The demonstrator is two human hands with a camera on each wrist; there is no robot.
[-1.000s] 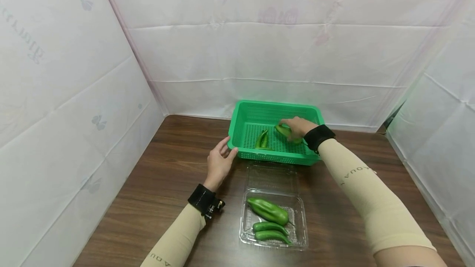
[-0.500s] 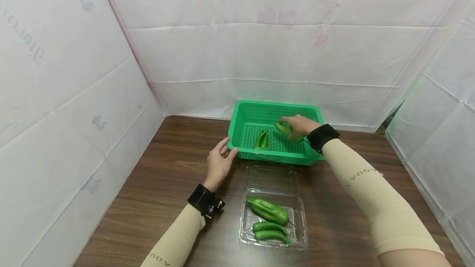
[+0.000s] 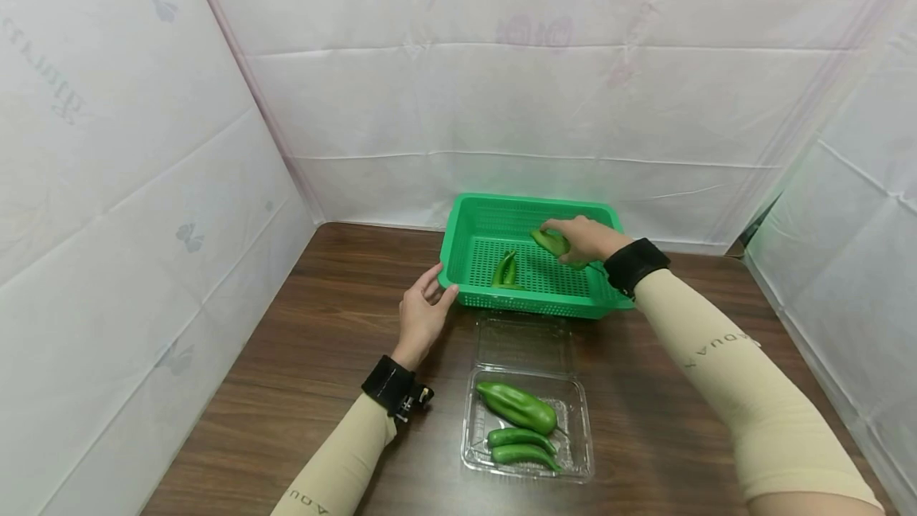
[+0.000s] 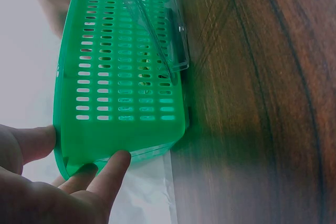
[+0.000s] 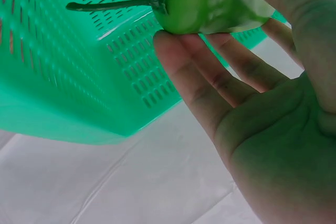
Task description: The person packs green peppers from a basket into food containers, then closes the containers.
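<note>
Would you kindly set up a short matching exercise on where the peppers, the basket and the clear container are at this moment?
Things:
1. green pepper
2. pair of thin peppers
3. clear container
4. green basket

Places or states:
a. lying on the basket's perforated floor
b. open on the table, with three peppers inside
c. held by the right hand, over the basket
d. touched at its near left corner by the left hand

Pairs: 1-c, 2-a, 3-b, 4-d
</note>
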